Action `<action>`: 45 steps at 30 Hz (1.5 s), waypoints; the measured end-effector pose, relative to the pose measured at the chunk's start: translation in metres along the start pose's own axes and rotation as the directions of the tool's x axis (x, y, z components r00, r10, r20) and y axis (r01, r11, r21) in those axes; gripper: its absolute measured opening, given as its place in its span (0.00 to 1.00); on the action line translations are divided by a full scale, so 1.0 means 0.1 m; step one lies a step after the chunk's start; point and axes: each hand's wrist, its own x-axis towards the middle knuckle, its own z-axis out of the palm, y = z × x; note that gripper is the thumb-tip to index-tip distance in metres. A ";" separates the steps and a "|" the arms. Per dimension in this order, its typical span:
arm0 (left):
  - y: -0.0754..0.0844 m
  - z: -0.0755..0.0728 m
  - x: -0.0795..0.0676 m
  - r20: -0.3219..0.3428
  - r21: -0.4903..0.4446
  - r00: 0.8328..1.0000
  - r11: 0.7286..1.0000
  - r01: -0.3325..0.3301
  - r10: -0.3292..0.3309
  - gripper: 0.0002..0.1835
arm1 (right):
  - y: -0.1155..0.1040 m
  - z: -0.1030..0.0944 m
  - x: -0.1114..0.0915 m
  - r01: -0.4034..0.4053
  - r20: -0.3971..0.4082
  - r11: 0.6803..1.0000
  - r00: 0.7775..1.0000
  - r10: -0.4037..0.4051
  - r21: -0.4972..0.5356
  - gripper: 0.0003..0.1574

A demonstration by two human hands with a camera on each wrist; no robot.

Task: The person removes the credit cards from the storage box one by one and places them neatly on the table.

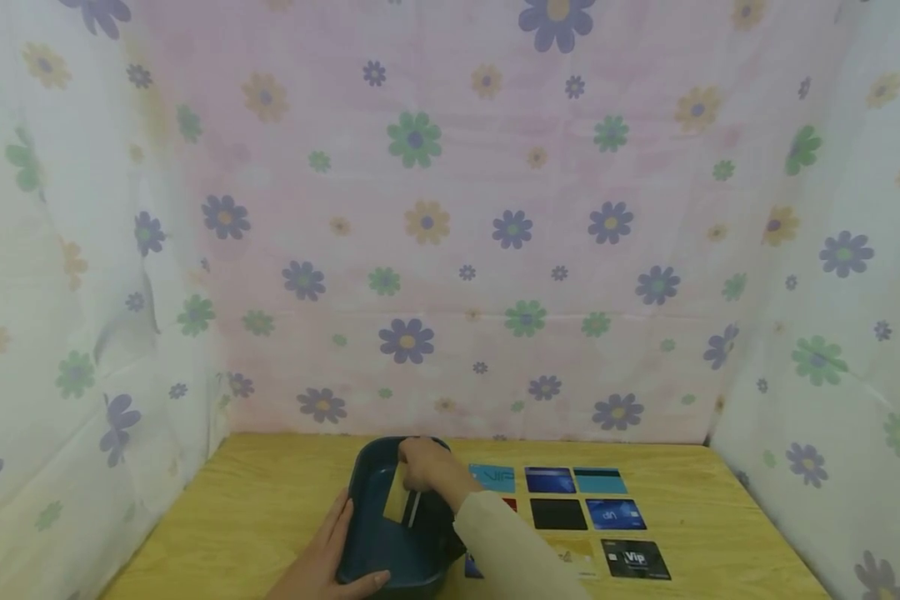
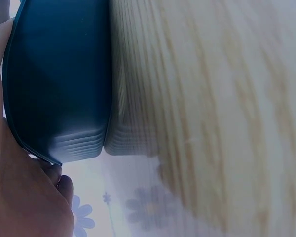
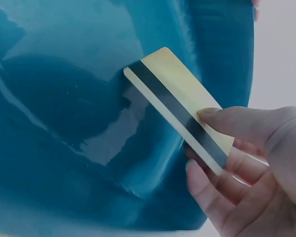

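My right hand [image 1: 435,468] reaches over a dark blue plastic basin [image 1: 393,554] and pinches a gold card [image 3: 180,106] with a black magnetic stripe. The thumb lies on the striped face and the other fingers are behind it. In the head view the card [image 1: 395,502] slants above the basin's floor. My left hand [image 1: 328,554] grips the basin at its left side and near corner, with the thumb over the near rim. The left wrist view shows the basin's outer wall [image 2: 64,74] with the hand along its edge.
Right of the basin, several cards lie in rows on the wood-grain table [image 1: 270,475]: a light blue card [image 1: 492,477], a black card [image 1: 558,514], a blue chip card [image 1: 616,514], a black Vip card [image 1: 636,559]. My right sleeve [image 1: 517,550] hides some. A flowered cloth [image 1: 465,358] encloses the table.
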 end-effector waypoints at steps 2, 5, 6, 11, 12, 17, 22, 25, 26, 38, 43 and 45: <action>0.00 0.00 -0.01 0.005 -0.004 1.000 1.000 0.000 0.000 0.62 | 0.01 -0.03 -0.03 0.022 0.004 1.000 1.000 -0.022 0.015 0.19; 0.00 -0.01 -0.02 0.011 -0.010 1.000 1.000 0.012 -0.012 0.62 | 0.03 -0.06 -0.11 0.064 0.010 0.992 0.998 -0.065 0.105 0.18; 0.00 -0.01 -0.02 0.013 -0.009 1.000 1.000 0.016 -0.016 0.63 | 0.04 -0.07 -0.14 0.075 0.012 0.987 0.997 -0.077 0.141 0.19; 0.01 -0.01 -0.01 0.015 0.003 1.000 1.000 0.013 -0.013 0.63 | 0.09 -0.14 -0.28 0.130 -0.011 0.949 0.991 -0.132 0.289 0.18; 0.01 -0.01 -0.01 0.015 0.005 1.000 1.000 0.011 -0.011 0.62 | 0.11 -0.15 -0.30 0.141 -0.018 0.939 0.990 -0.143 0.313 0.17; -0.01 -0.02 0.00 0.018 0.000 1.000 1.000 0.013 -0.013 0.62 | 0.18 -0.20 -0.44 0.176 -0.030 0.870 0.983 -0.183 0.460 0.17; -0.02 -0.01 -0.01 0.010 0.020 1.000 0.999 0.026 -0.027 0.63 | 0.27 -0.21 -0.59 0.185 -0.059 0.817 0.981 -0.183 0.546 0.16; -0.02 0.00 -0.01 0.003 0.022 1.000 0.999 0.028 -0.028 0.64 | 0.33 -0.22 -0.68 0.203 -0.100 0.811 0.979 -0.177 0.548 0.15; -0.02 0.00 -0.01 -0.001 0.021 1.000 0.999 0.025 -0.025 0.64 | 0.35 -0.23 -0.71 0.211 -0.117 0.813 0.978 -0.175 0.543 0.15; 0.00 0.01 0.01 0.009 0.005 1.000 1.000 0.015 -0.015 0.65 | 0.70 -0.30 -1.10 0.253 -0.227 0.826 0.961 -0.155 0.504 0.13; 0.01 0.00 0.00 0.003 0.011 1.000 1.000 0.016 -0.016 0.65 | 0.83 -0.27 -1.21 0.223 -0.217 0.808 0.969 -0.121 0.545 0.14; 0.02 0.00 0.00 0.000 0.017 1.000 1.000 0.012 -0.012 0.64 | 0.88 -0.25 -1.26 0.212 -0.207 0.791 0.972 -0.110 0.574 0.14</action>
